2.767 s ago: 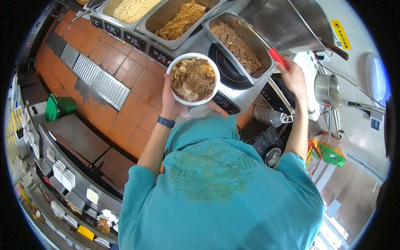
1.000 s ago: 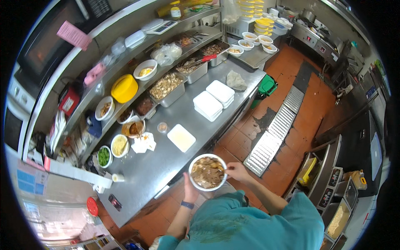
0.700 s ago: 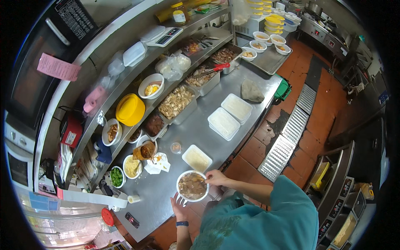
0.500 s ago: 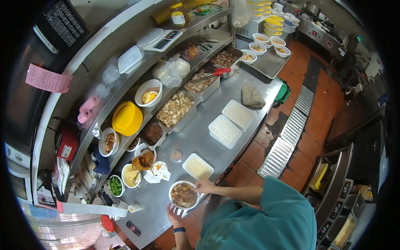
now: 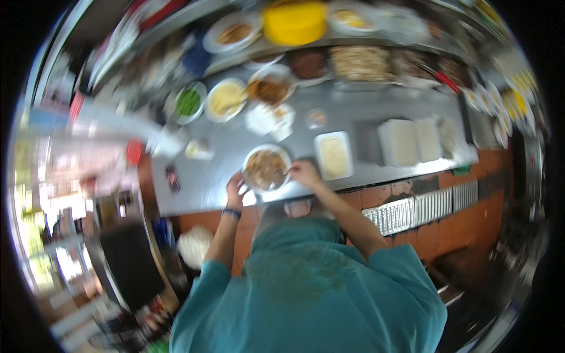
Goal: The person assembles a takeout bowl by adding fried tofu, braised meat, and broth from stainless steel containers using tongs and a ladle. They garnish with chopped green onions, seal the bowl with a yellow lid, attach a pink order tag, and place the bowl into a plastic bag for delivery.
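Note:
A round white bowl (image 5: 250, 157) of brown meat pieces is at the counter's near edge, between my two hands. At its lower left rim, my left hand (image 5: 235, 192) is curled against the bowl, partly smeared by motion. My right hand (image 5: 304, 173) pinches the right rim with fingers closed. Just right of that hand lies a white rectangular tub (image 5: 334, 155) of pale food, probably rice. Behind the bowl sit a crumpled white paper (image 5: 263, 120), a bowl with a brown sauce-like food (image 5: 269, 89), a bowl of yellow shreds (image 5: 226, 100) and a bowl of chopped greens (image 5: 188, 103).
Stacked white tubs (image 5: 402, 143) stand on the steel counter (image 5: 365, 122) to the right. Metal pans of cooked meat (image 5: 362, 62) line the back beneath a shelf with a yellow lid (image 5: 294, 22). A small clear cup (image 5: 316, 119) sits mid-counter. A phone-like object (image 5: 172, 178) lies left.
The view has swung round, now facing the counter squarely and blurred. My left hand has come up closer against the bowl's rim. My right hand stays at its right rim.

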A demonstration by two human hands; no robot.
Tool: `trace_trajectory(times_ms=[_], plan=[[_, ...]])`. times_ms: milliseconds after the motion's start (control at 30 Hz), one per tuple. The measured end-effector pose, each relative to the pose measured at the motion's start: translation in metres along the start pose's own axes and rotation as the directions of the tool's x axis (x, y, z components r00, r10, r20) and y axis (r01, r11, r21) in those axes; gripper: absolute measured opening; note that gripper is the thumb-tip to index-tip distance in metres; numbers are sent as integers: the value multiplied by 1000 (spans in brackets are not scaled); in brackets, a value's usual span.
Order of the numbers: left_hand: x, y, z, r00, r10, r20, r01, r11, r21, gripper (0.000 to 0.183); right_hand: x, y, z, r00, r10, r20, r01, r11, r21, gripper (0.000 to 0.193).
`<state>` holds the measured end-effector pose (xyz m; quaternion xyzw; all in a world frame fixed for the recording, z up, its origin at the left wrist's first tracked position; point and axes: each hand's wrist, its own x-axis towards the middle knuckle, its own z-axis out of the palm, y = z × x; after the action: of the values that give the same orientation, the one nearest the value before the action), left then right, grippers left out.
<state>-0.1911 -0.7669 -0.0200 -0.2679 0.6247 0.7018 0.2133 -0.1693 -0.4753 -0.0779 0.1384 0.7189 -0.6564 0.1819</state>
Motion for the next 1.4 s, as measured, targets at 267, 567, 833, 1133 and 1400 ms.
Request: trace_trajectory(times_ms=[267,567,833,1133,1400], plan=[[17,49,-28,998,-54,42,57,994,-95,51,6,-102,31,991,-106,-76,62,896,-439,16],[53,74,-60,991,-124,56,134,952,-275,40,180,-245,115,777,-629,-2,76,98,-992,14],[90,102,-36,906,411,-99,-405,911,77,24,223,-254,114,965,-192,177,136,-206,-969,29],[167,156,-1,997,-43,69,62,948,-311,36,233,-253,76,786,-489,378,304,-227,-925,29],[184,171,3,968,-32,249,139,895,-424,44,226,-227,104,788,-550,275,403,123,-907,27]])
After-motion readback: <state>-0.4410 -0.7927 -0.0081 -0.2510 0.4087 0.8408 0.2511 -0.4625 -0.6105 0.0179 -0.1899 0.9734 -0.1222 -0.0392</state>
